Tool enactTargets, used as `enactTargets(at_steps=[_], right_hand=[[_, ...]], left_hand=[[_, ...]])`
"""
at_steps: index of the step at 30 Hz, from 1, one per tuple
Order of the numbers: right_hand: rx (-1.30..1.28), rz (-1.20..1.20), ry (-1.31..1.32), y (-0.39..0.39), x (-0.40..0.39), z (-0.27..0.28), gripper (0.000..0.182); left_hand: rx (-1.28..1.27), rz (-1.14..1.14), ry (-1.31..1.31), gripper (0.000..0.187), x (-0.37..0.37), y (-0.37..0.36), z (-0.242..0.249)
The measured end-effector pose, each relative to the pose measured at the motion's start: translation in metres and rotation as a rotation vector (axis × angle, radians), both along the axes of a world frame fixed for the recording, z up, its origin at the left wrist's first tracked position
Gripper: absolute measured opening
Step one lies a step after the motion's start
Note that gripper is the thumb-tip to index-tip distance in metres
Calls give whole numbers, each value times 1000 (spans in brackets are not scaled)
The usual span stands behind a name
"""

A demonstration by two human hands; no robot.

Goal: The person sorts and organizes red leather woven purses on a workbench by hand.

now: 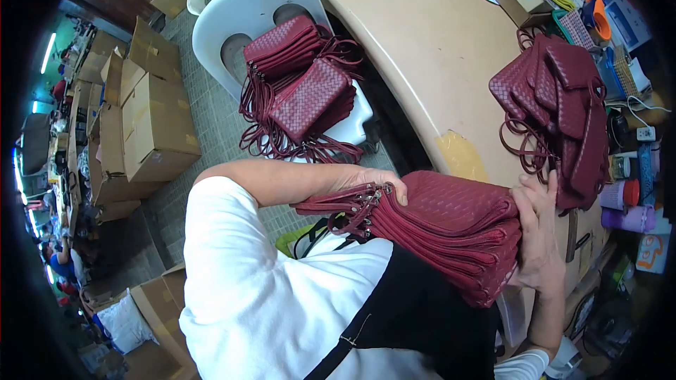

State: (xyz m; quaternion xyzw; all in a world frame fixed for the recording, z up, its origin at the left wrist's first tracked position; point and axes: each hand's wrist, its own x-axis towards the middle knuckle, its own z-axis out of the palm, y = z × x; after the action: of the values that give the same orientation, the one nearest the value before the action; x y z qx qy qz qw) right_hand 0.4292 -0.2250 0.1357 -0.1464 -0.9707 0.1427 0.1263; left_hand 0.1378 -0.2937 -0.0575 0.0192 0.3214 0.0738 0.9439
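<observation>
While the left hand [387,184] grips the strap end of a thick stack of burgundy woven pouches [454,222], thumb on top, the right hand [536,229] clasps the opposite end. The stack is in front of the black apron [436,309], at the near edge of the counter [415,35]. Just beyond it is a yellowish patch [461,156] on the countertop. More pouches [311,98] (straps dangling in a tangle) lie on the white chair [211,24] to the left; a loose heap [563,109] of burgundy pieces lies at the right. Open cardboard boxes [158,127] stand farther left.
</observation>
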Motion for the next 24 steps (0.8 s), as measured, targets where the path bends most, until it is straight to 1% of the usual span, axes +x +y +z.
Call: enactTargets(at_steps=[1,2,4,5,6,7,8,9,10,12,14,15,16,17,18,20,21,22,23,24], right_hand=[[0,-37,-103,-1,-2,6,98],[-3,-36,-103,0,-1,3,98],[-331,-23,-29,2,3,-12,90],[-333,-25,-27,0,9,-29,90],[-599,-211,147,-7,19,-56,85],[-857,-397,325,-14,27,-79,80],[-857,-400,327,-22,31,-96,80],[-1093,-593,454,-29,36,-111,77],[-1159,-679,488,-33,43,-122,75],[-1285,-855,581,-42,57,-144,71],[-1097,-848,711,-53,63,-148,65],[-1085,-879,731,-60,68,-152,65],[-1094,-831,859,-65,74,-157,62],[-1088,-777,991,-67,80,-162,59],[-1053,-814,1021,-71,93,-166,59],[-1078,-1137,1031,-80,126,-166,57],[-1128,-1089,1058,-73,122,-142,57],[-1088,-1134,1103,-70,133,-145,57],[-1284,-1184,1124,-68,150,-156,56],[-1487,-1212,1136,-67,163,-160,56]], left_hand=[[-12,11,-28,18,3,1,-8],[-25,27,-54,18,5,1,-17],[-51,67,-83,20,10,-2,-28],[-55,87,-80,20,11,-4,-31],[-44,102,-48,21,12,-7,-28],[6,104,10,27,11,-5,-14],[56,103,70,35,11,-3,-1],[154,107,184,52,9,-1,9],[159,106,183,52,2,5,7],[746,151,315,77,-16,16,2],[495,357,-217,101,-23,17,46],[677,256,-198,115,-21,26,51],[982,95,126,124,-14,38,68],[1002,59,99,124,-9,51,91],[1244,63,352,103,-7,61,119],[1721,113,845,61,-3,78,169],[1725,257,554,55,-1,72,188],[1695,141,297,52,8,69,194],[1623,10,58,50,16,66,201],[1521,-344,-124,50,27,66,200]])
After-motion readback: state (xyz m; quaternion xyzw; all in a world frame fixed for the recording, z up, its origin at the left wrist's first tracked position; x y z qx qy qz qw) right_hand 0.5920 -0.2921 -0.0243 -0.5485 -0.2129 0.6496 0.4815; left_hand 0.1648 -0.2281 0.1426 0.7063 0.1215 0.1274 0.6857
